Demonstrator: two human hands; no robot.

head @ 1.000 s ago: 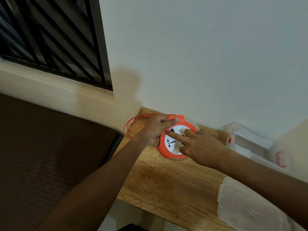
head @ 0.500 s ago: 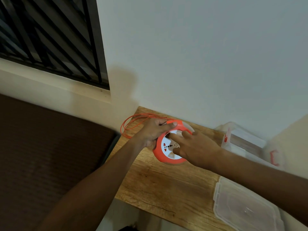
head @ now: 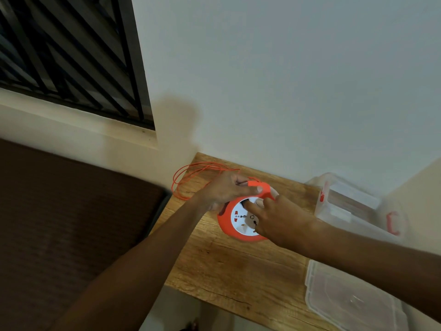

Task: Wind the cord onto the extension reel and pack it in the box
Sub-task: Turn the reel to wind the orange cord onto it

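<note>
A round orange extension reel (head: pixel 225 225) with a white socket face lies flat on the wooden table (head: pixel 238 271). My left hand (head: pixel 224 189) grips its orange handle at the far side. My right hand (head: pixel 279 223) rests on the white face, with a fingertip pressed near the centre. Several loose loops of thin orange cord (head: pixel 191 177) lie at the table's far left corner, leading under my left hand. A clear plastic box (head: pixel 353 211) with red latches stands to the right, against the wall.
The box's clear lid (head: pixel 350 299) lies on the table at the near right. The table is narrow, set against a white wall (head: pixel 286 80), and its left edge drops beside a dark brown surface (head: pixel 59 223). A barred window (head: pixel 59 56) is at the upper left.
My right fingertip has shifted around the reel's white face and the socket markings have turned. The cord loops at the far left look slightly changed.
</note>
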